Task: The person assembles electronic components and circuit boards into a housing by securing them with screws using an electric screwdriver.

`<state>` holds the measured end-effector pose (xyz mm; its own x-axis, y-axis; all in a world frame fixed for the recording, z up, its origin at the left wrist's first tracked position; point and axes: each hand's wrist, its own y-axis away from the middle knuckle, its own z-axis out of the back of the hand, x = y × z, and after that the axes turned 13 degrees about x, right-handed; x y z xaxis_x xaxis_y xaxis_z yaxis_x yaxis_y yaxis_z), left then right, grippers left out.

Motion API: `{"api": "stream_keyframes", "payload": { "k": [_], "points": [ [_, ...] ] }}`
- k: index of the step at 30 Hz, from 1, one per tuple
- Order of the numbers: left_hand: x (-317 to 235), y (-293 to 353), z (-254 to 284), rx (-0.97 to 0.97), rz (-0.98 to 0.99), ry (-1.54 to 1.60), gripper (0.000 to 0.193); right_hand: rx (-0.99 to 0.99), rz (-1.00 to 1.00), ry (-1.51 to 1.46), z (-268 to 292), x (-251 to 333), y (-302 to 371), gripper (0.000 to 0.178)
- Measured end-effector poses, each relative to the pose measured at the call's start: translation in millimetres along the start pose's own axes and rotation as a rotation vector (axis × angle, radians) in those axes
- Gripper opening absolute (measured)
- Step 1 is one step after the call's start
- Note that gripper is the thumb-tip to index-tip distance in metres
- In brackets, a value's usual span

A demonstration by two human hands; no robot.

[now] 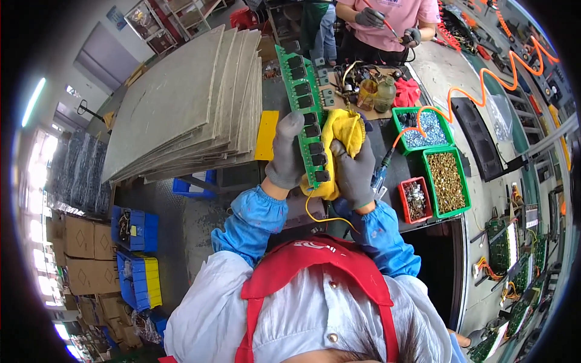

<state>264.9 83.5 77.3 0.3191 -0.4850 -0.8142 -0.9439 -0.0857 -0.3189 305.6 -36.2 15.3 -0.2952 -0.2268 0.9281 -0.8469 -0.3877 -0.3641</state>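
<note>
A long green circuit board (311, 158) with a row of black components stands at a slant in front of my chest. My left hand (286, 154), in a grey glove, grips its left edge, with the fingers partly hidden behind it. My right hand (356, 172), also gloved, is closed on a bunched yellow cloth (346, 128) at the board's right side. The cloth reaches down behind the board's lower end. A thin yellow wire (315, 216) hangs below the board. Just right of my right hand lies a blue power screwdriver (379, 175) on an orange coiled hose (481, 91).
Silver screws fill one green bin (394, 115), brass-coloured ones another (466, 192); a red bin (404, 202) holds small metal parts. A tall stack of grey sheets (169, 91) stands left. Glass jars (385, 97) sit beyond. Across the bench, a co-worker (393, 15) in pink holds a tool.
</note>
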Motion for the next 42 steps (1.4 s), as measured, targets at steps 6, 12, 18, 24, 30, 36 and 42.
{"api": "stream_keyframes", "payload": {
  "k": [6,12,18,24,30,36,42],
  "points": [
    [6,-1,1,-0.040,-0.075,-0.044,0.067,-0.034,-0.109,-0.465,3,-17,-12,0.029],
    [-5,-4,-4,-0.106,-0.030,0.040,0.058,0.147,-0.297,-1.001,27,-14,-21,0.051],
    [-1,1,14,-0.069,-0.055,-0.343,0.052,0.158,-0.143,-0.887,34,2,-23,0.060],
    [-5,9,-5,0.043,0.118,-0.019,0.078,0.353,-0.104,-0.553,32,16,-27,0.061],
    [1,10,-4,-0.001,0.195,0.043,0.079,-0.018,0.038,-0.178,7,-3,-23,0.041],
    [-16,4,-22,-0.002,-0.008,0.114,0.067,0.098,-0.278,-0.911,65,-13,-26,0.041],
    [-8,9,-13,0.028,0.056,-0.067,0.077,0.356,-0.114,-0.592,40,32,-32,0.047]
  ]
}}
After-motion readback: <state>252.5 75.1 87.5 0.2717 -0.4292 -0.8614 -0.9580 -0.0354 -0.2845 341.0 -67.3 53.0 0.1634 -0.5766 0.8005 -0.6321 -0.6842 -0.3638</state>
